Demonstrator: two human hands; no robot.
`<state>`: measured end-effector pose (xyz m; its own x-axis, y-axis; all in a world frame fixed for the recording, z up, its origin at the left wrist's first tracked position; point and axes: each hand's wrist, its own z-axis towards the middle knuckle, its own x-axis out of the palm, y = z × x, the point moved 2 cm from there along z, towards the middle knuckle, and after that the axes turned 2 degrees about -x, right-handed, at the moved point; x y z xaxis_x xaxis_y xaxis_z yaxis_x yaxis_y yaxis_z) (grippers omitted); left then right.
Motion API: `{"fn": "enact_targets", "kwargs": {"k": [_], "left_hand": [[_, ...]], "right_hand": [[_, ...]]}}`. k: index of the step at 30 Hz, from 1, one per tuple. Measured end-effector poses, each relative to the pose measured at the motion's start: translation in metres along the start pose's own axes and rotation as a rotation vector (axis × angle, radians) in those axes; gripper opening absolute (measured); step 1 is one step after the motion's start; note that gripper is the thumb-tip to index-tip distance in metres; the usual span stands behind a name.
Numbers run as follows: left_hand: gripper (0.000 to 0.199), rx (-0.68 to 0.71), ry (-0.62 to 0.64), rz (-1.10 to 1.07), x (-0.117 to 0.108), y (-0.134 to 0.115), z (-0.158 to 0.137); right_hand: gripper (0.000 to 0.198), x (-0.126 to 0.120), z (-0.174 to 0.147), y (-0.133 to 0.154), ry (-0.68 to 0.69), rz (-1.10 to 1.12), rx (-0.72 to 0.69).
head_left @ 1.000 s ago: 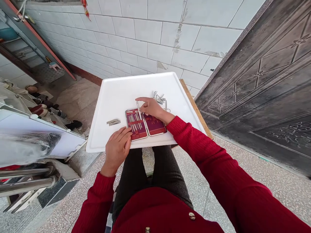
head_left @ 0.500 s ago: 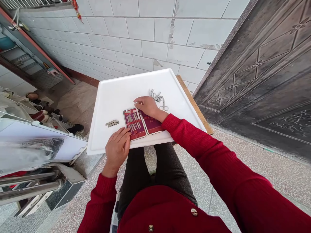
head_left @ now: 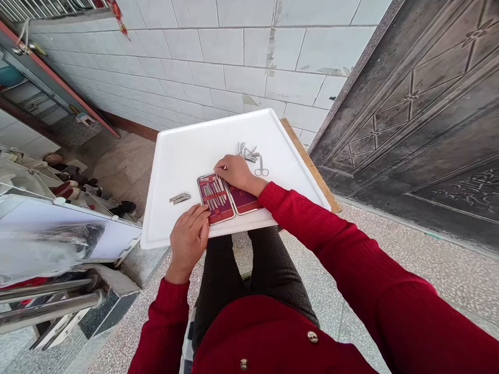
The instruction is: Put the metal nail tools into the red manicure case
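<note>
An open manicure case (head_left: 222, 215) with a red and purple lining lies near the front edge of a white tray table. Several slim metal tools stand side by side under a red strap in its left half. My left hand (head_left: 189, 232) rests on the case's lower left edge, fingers stretched out and lying on it. Over the top of the case reaches my right hand (head_left: 236, 171), thumb and fingertips pinched together by the ends of the tools; what they pinch is hidden. My right hand and wrist cover part of the right half.
Nail clippers (head_left: 180, 198) lie left of the case. Beyond my right hand are small scissors (head_left: 261, 167) and a cluster of metal nippers and clippers (head_left: 247, 151). The white tabletop (head_left: 183, 150) overhangs a wooden board (head_left: 310, 165). A tiled wall (head_left: 218, 52) stands behind.
My right hand has shifted slightly, its fingertips now lower and nearer the tools in the left half. My left hand stays on the case edge.
</note>
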<state>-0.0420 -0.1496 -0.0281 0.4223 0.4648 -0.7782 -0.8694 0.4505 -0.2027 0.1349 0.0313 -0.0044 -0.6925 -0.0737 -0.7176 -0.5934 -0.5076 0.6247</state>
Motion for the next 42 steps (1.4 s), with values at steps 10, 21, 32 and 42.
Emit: {"fn": "enact_targets", "kwargs": {"k": [10, 21, 32, 42], "left_hand": [[0.024, 0.015, -0.011, 0.004, 0.002, 0.001, -0.003], [0.027, -0.007, 0.028, 0.0, 0.001, -0.001, -0.004], [0.025, 0.009, 0.024, 0.03, -0.001, -0.005, -0.007], [0.026, 0.003, 0.003, 0.022, 0.002, -0.006, -0.008]], "right_hand": [[0.032, -0.01, -0.016, 0.013, 0.145, -0.235, -0.138], [0.039, -0.014, -0.028, 0.029, 0.247, -0.548, -0.183], [0.04, -0.01, -0.042, 0.036, 0.207, -0.512, -0.215], [0.038, -0.006, -0.044, 0.033, 0.193, -0.558, -0.21]]}}
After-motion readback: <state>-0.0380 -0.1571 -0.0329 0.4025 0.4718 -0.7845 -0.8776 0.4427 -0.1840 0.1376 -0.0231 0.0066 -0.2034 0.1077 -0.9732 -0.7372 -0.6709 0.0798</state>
